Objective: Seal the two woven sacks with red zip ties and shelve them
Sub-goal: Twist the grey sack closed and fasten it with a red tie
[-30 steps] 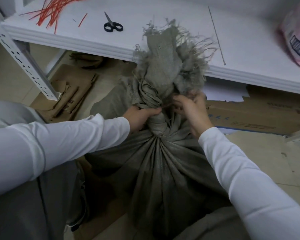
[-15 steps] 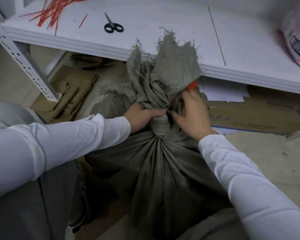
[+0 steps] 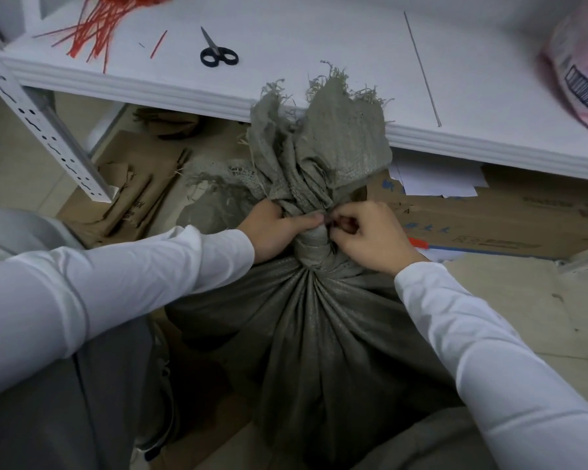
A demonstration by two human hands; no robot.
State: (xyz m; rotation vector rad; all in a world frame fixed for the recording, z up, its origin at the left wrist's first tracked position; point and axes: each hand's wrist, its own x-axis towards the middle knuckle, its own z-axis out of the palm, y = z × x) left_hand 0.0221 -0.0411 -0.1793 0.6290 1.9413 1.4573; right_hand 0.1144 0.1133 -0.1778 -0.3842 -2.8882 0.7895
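Across the top ran a white shelf (image 3: 319, 35), with spare zip ties (image 3: 95, 28) heaped at its left rear corner and black scissors (image 3: 218, 56) lying nearby. On the floor, against the shelf's front edge, stood the grey woven sack (image 3: 319, 334) — its neck bunched tight. The left hand (image 3: 272, 228) was clenched round that neck; the right hand (image 3: 370, 235) pinched a red zip tie (image 3: 418, 242) at the same spot — its tail poked out past the wrist.

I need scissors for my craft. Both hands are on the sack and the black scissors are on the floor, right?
Not the floor: the head view shows the black scissors lying on the white shelf. The left hand and right hand are on the sack.
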